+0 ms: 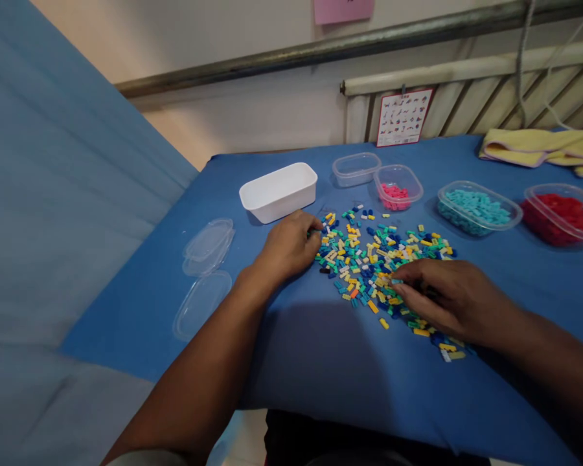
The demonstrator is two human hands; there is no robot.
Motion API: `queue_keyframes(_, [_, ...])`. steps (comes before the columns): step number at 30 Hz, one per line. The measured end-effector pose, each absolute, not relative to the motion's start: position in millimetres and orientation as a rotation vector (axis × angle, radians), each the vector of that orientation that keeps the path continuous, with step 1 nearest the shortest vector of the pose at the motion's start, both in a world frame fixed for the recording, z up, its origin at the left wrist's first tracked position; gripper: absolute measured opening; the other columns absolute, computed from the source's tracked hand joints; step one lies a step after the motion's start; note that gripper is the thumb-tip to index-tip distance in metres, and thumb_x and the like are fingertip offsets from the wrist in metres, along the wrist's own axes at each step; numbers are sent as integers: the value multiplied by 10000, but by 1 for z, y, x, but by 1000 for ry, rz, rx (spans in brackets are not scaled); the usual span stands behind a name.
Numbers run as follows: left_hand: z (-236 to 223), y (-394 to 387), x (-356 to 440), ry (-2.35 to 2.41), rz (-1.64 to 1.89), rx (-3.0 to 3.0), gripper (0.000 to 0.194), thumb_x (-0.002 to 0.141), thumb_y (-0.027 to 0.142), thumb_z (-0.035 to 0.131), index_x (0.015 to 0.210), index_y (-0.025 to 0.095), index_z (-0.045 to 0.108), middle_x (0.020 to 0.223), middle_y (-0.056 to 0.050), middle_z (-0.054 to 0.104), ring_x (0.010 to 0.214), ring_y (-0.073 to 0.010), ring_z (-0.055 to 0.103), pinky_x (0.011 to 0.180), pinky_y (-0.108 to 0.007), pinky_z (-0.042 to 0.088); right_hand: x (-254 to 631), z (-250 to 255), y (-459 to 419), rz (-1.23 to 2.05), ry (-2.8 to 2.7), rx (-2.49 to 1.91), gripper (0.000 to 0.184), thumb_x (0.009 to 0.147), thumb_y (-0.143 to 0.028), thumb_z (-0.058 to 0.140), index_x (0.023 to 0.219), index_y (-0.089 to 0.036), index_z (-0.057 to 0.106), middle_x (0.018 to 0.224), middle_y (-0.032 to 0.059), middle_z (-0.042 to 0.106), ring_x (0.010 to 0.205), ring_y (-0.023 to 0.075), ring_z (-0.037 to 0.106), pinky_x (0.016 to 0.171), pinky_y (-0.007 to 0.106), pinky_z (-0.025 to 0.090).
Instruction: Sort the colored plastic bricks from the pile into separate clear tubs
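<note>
Small plastic building blocks (364,259) in blue, green, yellow, white and teal lie in a loose heap on the blue tabletop. At the heap's left edge rests my left hand (291,243), its fingers curled inward; whether they hold anything is hidden. Over the right part of the heap, my right hand (449,298) pinches a small teal block (397,281) between thumb and forefinger. An orange block (354,293) and a black block (324,270) stand out among the others.
Behind the heap stand a white tub (279,192), a clear container (356,171), and containers of pink (397,168), turquoise (479,226) and red (561,243) blocks. Clear lids (204,304) lie at left. A yellow cloth (539,145) and a picture card (404,118) are at the back.
</note>
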State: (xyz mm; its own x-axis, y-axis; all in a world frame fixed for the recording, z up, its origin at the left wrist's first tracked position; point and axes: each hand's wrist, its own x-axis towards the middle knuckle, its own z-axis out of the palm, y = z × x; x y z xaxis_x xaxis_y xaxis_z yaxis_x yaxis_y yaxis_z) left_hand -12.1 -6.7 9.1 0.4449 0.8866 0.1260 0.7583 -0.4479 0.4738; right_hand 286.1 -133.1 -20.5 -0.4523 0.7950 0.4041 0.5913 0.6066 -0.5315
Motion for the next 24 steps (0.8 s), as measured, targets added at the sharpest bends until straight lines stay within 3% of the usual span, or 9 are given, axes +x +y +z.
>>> queue_keyframes(3, [11,-21,3,1159,671,1840,217,936,287,657,1085,167,758,896,-30,697,735,-140,587,674,-277,463,282,-19,-132,461,-2149,-1140,89,1081,-299,655,1132,-252,710,867,-10,772,651,144,693,593,285,469])
queue_keyframes(7, [15,-46,28,941,624,1474,232,851,331,777,1003,157,751,788,17,635,667,-88,513,632,-237,396,275,-18,-130,456,-2041,-1151,110,1065,-266,673,1164,-254,720,896,-15,792,689,142,719,630,273,504])
queue_keyframes(20, [9,-62,48,772,537,1230,296,851,382,850,982,162,702,738,30,675,611,-72,584,616,-218,469,267,-13,-128,222,-1857,-1109,78,1024,-224,749,1094,-255,735,965,10,839,816,173,801,718,268,603])
queue_keyframes(24, [8,-63,49,764,581,1180,363,825,411,904,1001,159,710,762,15,715,637,-82,637,636,-217,516,269,-13,-127,285,-1919,-1067,160,1033,-215,742,1186,-262,748,1067,28,855,897,179,821,794,279,630])
